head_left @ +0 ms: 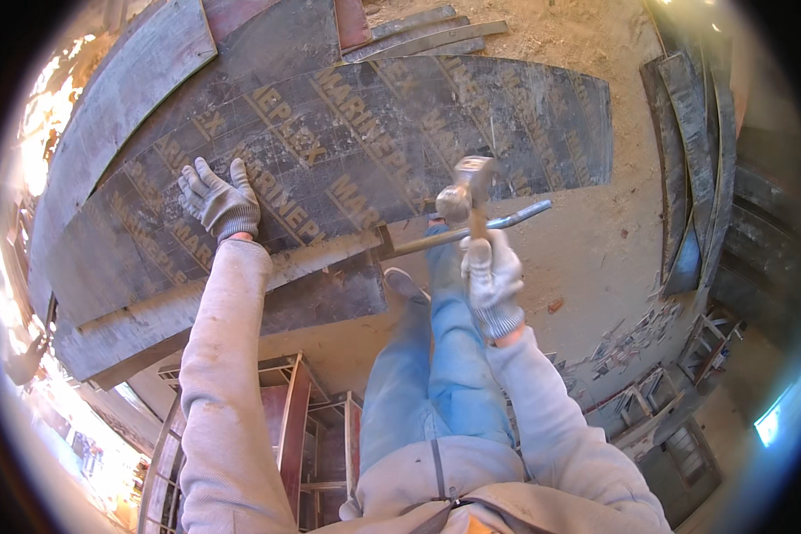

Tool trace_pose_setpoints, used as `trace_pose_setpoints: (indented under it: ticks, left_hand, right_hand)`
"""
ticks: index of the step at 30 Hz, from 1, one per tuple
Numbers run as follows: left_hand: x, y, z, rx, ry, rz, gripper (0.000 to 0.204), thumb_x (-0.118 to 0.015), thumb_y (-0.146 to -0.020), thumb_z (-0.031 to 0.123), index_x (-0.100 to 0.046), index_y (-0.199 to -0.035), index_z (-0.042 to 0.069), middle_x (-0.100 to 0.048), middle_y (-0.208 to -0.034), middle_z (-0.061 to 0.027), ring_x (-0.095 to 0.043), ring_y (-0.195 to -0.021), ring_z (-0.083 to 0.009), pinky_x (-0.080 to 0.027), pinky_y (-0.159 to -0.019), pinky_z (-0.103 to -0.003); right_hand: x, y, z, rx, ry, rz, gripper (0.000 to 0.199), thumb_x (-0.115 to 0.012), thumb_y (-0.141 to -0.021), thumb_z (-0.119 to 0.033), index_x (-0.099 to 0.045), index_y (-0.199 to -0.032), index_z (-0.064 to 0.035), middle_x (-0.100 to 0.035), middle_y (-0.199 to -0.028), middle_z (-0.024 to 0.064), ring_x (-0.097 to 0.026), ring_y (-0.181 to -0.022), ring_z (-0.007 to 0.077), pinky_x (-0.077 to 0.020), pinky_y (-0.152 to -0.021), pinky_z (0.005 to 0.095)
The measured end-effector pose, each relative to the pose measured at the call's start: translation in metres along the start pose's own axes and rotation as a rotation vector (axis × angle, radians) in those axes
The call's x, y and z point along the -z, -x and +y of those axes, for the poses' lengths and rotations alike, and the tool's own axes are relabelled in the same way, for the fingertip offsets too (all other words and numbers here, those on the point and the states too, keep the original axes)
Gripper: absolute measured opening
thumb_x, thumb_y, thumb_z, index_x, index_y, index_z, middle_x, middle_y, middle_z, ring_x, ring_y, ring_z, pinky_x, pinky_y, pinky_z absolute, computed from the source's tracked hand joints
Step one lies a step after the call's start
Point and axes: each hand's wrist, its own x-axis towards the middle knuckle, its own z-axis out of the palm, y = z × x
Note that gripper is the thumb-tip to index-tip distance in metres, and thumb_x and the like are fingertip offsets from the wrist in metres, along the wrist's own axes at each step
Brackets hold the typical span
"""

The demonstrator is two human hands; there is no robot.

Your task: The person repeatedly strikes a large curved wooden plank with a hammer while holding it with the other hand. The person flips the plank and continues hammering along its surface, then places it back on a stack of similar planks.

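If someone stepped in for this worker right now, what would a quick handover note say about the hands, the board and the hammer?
Left hand: gloved, fingers spread, flat on the large dark printed plywood panel, pressing it down.
Right hand: gloved, gripping the wooden-handled steel hammer, head raised above the panel's near edge.
A long grey metal bar lies across the sandy concrete floor just behind the hammer; one end meets the wooden batten along the panel's near edge.
Done: panel lies flat and is steadied.
Left: I cannot see any nail, so what the hammer is aimed at is unclear. Check the edge before striking.
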Motion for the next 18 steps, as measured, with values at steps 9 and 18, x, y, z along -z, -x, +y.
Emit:
trace_pose_setpoints:
  ticks: [9,18]
  left_hand:
    - [-0.001,0.003,-0.004,0.001,-0.016,-0.049,0.083,-0.05,-0.103,0.063,-0.036,-0.159,0.005,-0.035,-0.164,-0.0257,-0.025,-0.157,-0.0425,-0.015,-0.128,-0.058]
    - [-0.002,0.0,-0.003,0.006,-0.04,-0.055,0.083,-0.051,-0.102,0.063,-0.034,-0.159,0.005,-0.034,-0.164,-0.0264,-0.027,-0.155,-0.0438,-0.019,-0.127,-0.059]
  right_hand:
    - [-0.004,-0.014,-0.046,-0.108,0.73,-0.198,0.04,-0.071,-0.1,-0.024,-0.054,-0.126,0.0004,-0.067,-0.074,0.0275,-0.069,-0.068,0.0457,-0.0562,-0.06,0.0493]
    - [-0.005,0.026,0.009,0.315,0.54,-0.012,0.021,-0.075,-0.098,-0.02,-0.066,-0.108,-0.004,-0.07,-0.082,0.0153,-0.07,-0.064,0.0341,-0.0554,-0.058,0.0444]
